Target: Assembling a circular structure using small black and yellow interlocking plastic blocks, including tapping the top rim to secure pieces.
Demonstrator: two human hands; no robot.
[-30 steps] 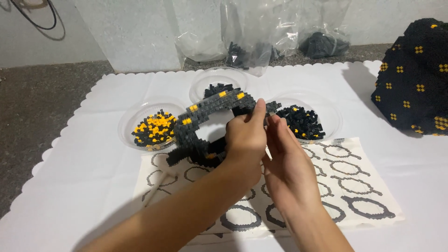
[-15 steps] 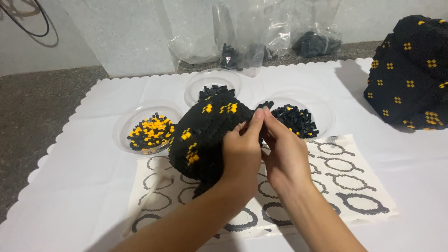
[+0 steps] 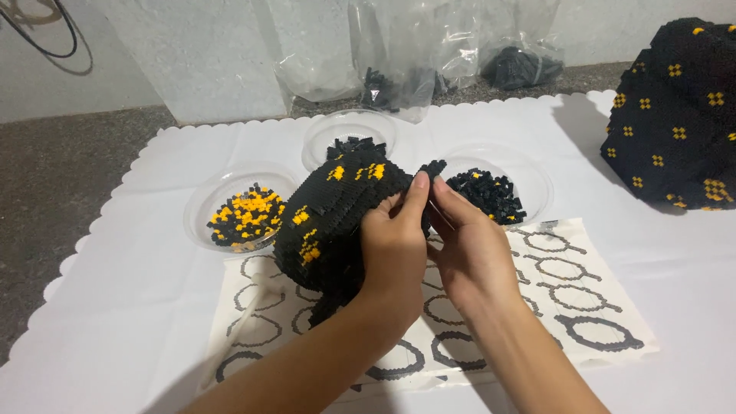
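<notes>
Over a white-covered bench [image 3: 153,322], the left hand [image 3: 392,249] grips a domed black-and-orange brick model [image 3: 333,218] held above a printed pattern sheet [image 3: 583,307], while the right hand [image 3: 468,249] pinches its upper edge. The shell looks fragile — a hard squeeze could crack it, spilling bricks toward the dishes — one of orange bricks [image 3: 244,215], one of black [image 3: 491,192].

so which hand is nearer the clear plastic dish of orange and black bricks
Left. The left hand grips the curved black brick shell, which lies right beside that dish. The right hand sits further off, on the far side of the left hand.
</notes>
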